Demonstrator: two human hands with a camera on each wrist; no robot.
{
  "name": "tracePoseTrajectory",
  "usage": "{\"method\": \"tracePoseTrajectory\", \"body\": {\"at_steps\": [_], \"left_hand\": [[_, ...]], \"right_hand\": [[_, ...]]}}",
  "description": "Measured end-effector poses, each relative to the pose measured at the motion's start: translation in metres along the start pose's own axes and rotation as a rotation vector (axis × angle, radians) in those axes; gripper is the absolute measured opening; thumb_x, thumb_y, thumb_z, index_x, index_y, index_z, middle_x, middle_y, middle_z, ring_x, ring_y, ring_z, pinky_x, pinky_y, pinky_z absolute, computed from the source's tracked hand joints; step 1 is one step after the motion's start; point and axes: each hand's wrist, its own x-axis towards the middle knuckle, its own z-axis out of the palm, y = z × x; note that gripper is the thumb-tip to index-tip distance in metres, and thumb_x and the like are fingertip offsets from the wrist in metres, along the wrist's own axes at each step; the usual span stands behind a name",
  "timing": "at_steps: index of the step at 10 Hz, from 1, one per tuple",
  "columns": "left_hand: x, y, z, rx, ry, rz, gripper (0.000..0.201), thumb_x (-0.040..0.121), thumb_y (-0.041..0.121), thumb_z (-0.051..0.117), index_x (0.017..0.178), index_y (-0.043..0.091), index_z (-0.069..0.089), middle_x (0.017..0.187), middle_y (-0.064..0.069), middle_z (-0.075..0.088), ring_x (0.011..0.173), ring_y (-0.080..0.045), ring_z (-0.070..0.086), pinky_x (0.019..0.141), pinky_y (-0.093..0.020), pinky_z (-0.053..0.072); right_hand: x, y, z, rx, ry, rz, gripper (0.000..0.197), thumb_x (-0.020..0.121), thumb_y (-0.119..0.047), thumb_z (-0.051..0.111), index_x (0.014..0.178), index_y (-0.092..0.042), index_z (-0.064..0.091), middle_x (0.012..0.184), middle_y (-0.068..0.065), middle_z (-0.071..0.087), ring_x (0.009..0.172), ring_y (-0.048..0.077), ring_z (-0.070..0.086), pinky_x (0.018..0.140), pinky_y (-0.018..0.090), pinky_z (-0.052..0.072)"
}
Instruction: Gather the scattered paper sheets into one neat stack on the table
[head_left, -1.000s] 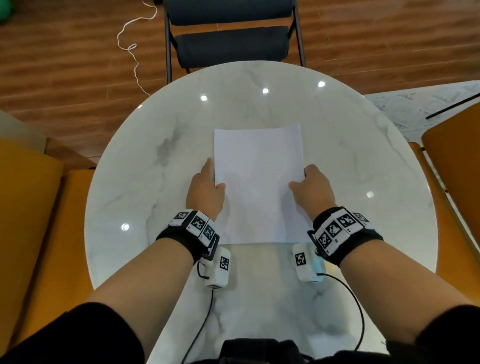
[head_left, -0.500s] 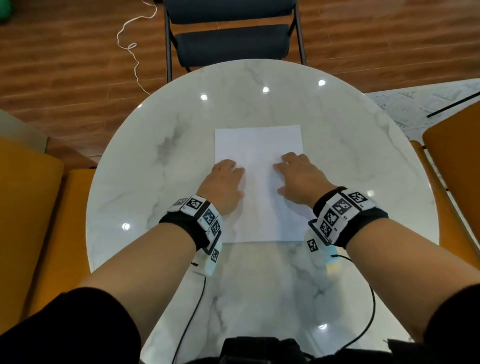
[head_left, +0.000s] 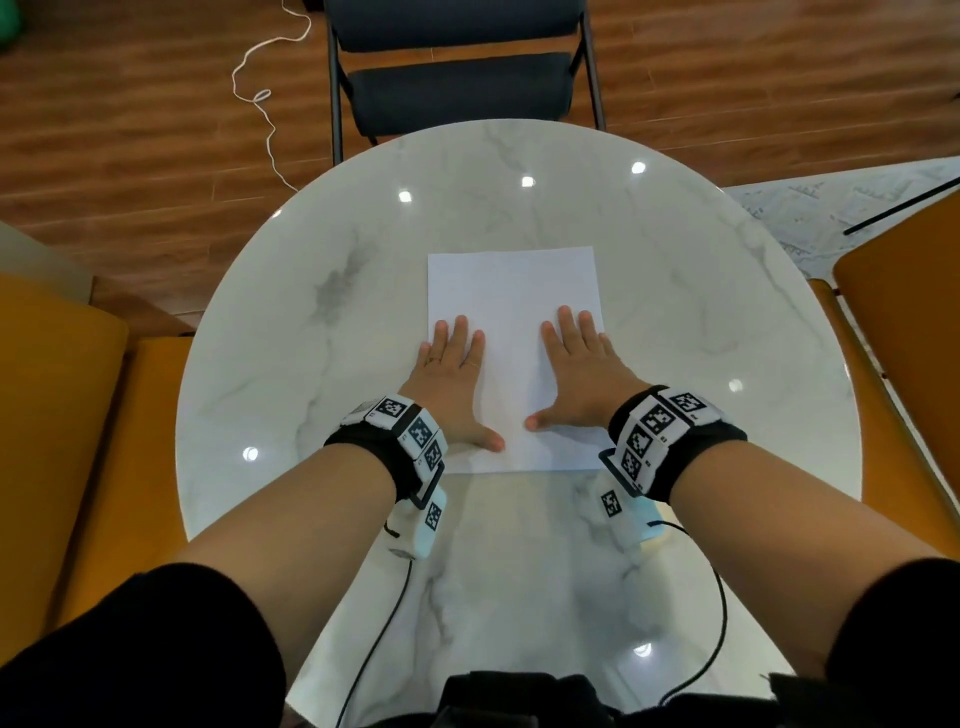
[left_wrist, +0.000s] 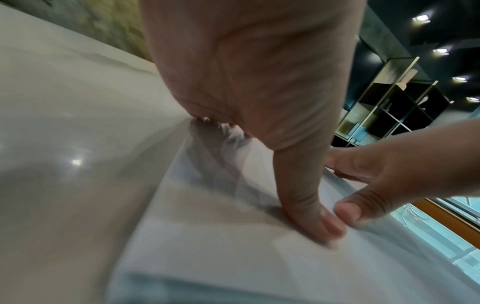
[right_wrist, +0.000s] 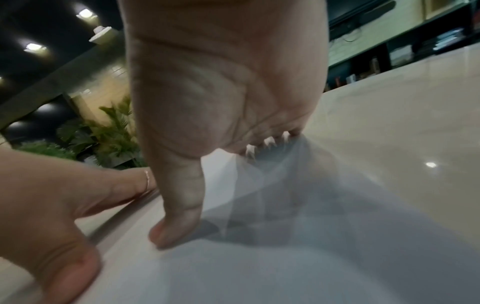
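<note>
A white stack of paper sheets (head_left: 511, 291) lies squared up in the middle of the round marble table (head_left: 701, 338). My left hand (head_left: 454, 374) lies flat on the stack's left side, fingers straight, its outer fingers over the left edge. My right hand (head_left: 576, 374) lies flat on the right side, fingers spread. Both thumbs point inward near the stack's near edge. In the left wrist view my left thumb (left_wrist: 311, 214) presses the paper (left_wrist: 207, 257) close to the right thumb. In the right wrist view my right thumb (right_wrist: 179, 224) rests on the paper (right_wrist: 285, 267).
A dark chair (head_left: 457, 78) stands beyond the table's far edge. Orange seats flank the table at the left (head_left: 57, 415) and right (head_left: 904, 322). A white cord (head_left: 260, 98) lies on the wooden floor. Printed sheets (head_left: 831, 208) lie on the floor at the right.
Both hands left the stack's side edges, moved onto its top and flattened out with straight fingers. The stack has stayed in place.
</note>
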Motion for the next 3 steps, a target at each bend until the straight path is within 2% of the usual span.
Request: {"method": "tracePoseTrajectory", "body": {"at_steps": [1, 2, 3], "left_hand": [[-0.014, -0.007, 0.004, -0.051, 0.064, 0.001, 0.126, 0.07, 0.074, 0.057, 0.151, 0.015, -0.02, 0.157, -0.008, -0.031, 0.145, -0.029, -0.03, 0.121, -0.044, -0.011], [-0.035, -0.014, 0.006, -0.148, 0.117, -0.009, 0.104, 0.083, 0.064, 0.05, 0.153, 0.018, -0.011, 0.161, -0.004, -0.022, 0.149, -0.025, -0.02, 0.123, -0.041, -0.006], [-0.067, -0.028, 0.01, -0.221, 0.179, -0.01, 0.081, 0.092, 0.05, 0.047, 0.155, 0.022, 0.006, 0.164, 0.002, 0.0, 0.152, -0.018, 0.005, 0.123, -0.037, 0.013]], "right_hand": [[-0.009, 0.002, 0.003, 0.032, 0.092, -0.009, 0.112, 0.081, -0.063, 0.059, 0.154, -0.014, -0.011, 0.161, 0.011, -0.025, 0.148, 0.032, -0.023, 0.122, 0.047, -0.005], [-0.026, 0.001, 0.007, 0.031, 0.17, -0.011, 0.091, 0.09, -0.058, 0.049, 0.156, -0.015, 0.002, 0.163, 0.011, -0.016, 0.15, 0.032, -0.017, 0.122, 0.048, -0.004], [-0.055, 0.002, 0.015, -0.02, 0.236, -0.016, 0.072, 0.095, -0.052, 0.044, 0.154, -0.018, 0.021, 0.165, 0.01, -0.003, 0.152, 0.031, -0.008, 0.121, 0.047, -0.002]]}}
